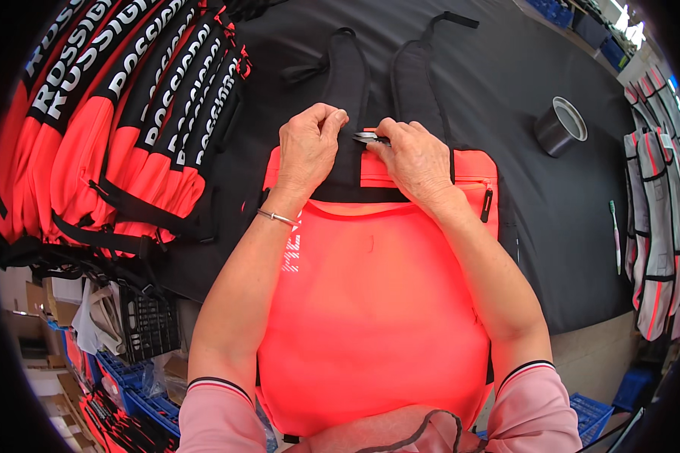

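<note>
black table (pixel 559 234), red backpacks (pixel 378 317), dark cylinder (pixel 551 136), toothbrush (pixel 616 234)

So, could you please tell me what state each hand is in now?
Left hand: closed in a pinch; whether it grips anything fine cannot be told.
Right hand: closed, holding a small metal-tipped tool.

Your right hand (pixel 418 160) is brightly lit and looks sharp; far beyond it to the right, white lights (pixel 632 35) glare, and well outside your grip, edges curve into black.
</note>
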Motion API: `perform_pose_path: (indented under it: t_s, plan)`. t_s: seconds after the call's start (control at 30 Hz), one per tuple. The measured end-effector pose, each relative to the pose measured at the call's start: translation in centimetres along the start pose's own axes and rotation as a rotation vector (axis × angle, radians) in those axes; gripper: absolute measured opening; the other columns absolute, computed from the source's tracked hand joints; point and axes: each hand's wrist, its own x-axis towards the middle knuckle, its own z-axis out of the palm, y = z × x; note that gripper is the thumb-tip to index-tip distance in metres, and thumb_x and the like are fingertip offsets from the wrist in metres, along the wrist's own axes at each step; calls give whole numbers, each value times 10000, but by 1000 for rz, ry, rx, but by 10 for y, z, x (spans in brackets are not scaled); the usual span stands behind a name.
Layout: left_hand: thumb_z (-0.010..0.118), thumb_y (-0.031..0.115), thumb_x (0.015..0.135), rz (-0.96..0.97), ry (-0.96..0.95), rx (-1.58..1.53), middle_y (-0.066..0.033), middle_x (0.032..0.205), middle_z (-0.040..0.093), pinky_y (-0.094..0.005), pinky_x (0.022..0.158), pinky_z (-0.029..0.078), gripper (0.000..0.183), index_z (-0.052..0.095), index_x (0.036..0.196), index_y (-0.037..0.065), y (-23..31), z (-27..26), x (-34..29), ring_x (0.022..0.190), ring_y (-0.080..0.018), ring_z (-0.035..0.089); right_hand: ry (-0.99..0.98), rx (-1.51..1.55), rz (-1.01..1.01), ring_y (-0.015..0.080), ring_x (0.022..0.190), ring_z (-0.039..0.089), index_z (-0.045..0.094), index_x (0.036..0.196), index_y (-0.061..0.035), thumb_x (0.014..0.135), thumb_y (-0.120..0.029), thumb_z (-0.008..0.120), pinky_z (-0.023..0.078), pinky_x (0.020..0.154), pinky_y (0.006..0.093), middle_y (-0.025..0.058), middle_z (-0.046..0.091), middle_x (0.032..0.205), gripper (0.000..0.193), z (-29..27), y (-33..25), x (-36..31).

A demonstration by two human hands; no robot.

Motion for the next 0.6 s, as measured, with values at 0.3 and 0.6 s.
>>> perform_pose_path:
  t_s: [0.3, 0.6]
  plan:
    - [618, 177, 964, -72, -64, -164, -55, 838, 707, -241, 793, 515, 235, 693, 895, -34, -8, -4, 5, 817, -108, 658, -45, 53, 71, 211, 814, 651, 631, 924, -69, 873, -279, 700, 515, 660, 368, 38, 678, 807, 227, -5, -1, 2]
    - [607, 219, 986, -255, -152, -950, -60, 926, 652, -318, 992, 481, 235, 654, 928, -3, -14, -8, -1, 965, -197, 665, -100, 816, 257, 210, 764, 670, 672, 1009, -32, 878, -248, 710, 506, 715, 329, 106, 712, 864, 255, -10, 26, 10]
